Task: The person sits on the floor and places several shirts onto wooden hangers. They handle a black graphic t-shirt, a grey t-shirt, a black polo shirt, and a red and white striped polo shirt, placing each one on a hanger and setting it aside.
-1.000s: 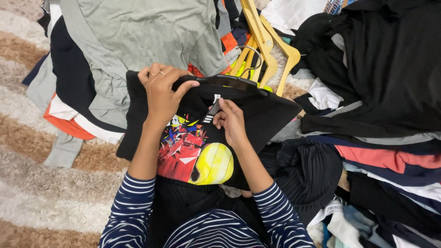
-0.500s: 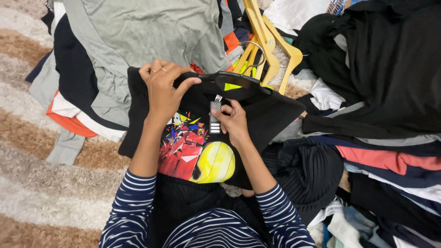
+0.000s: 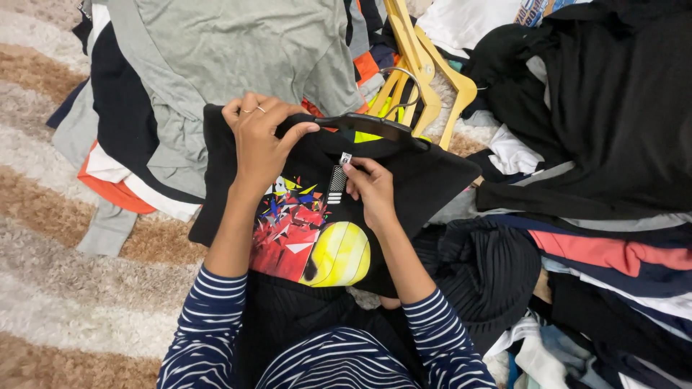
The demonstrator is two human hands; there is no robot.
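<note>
1. Since earlier, little has moved: our left hand (image 3: 261, 140) still clamps the black hanger (image 3: 375, 127).
2. Our right hand (image 3: 371, 189) pinches the neck label (image 3: 345, 158) just below.
3. Black printed T-shirt (image 3: 317, 230) hangs under both grips; we judge hanging nearly finished, checking left.

Bright, even indoor light, soft faint shadows, no glare; the picture is sharp, with slight wide-angle stretch at edges.

Not much moved in the last second. The right hand (image 3: 371, 189) crept up the black T-shirt (image 3: 432, 180), and its fingertips (image 3: 351, 167) now pinch the white tag (image 3: 345, 158) just under the black hanger (image 3: 371, 126).
</note>
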